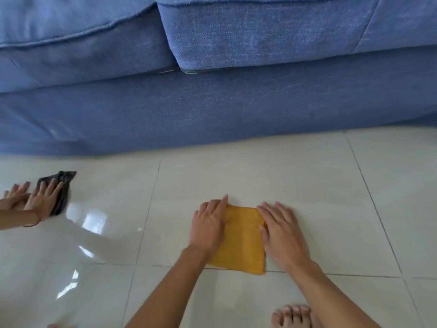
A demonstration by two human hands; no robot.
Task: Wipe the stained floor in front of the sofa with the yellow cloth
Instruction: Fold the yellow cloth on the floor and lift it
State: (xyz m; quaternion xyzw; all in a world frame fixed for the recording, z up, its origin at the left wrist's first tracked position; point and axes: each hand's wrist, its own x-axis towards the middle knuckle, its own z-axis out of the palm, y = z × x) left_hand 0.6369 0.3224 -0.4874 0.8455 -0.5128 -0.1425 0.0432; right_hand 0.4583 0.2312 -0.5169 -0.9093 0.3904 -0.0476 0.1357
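A folded yellow cloth [243, 242] lies flat on the pale tiled floor [331, 190] in front of the blue sofa [212, 110]. My left hand [209, 224] presses flat on the cloth's left edge, fingers pointing toward the sofa. My right hand [281, 230] lies flat on its right edge, fingers spread. Both palms rest on the cloth and partly on the tile. No stain is clear on the tiles around the cloth.
At the far left another person's two hands [35, 197] press a dark grey cloth [62, 188] on the floor. My bare foot [292, 316] shows at the bottom right. The sofa base runs along the whole back. Glare marks the floor at left.
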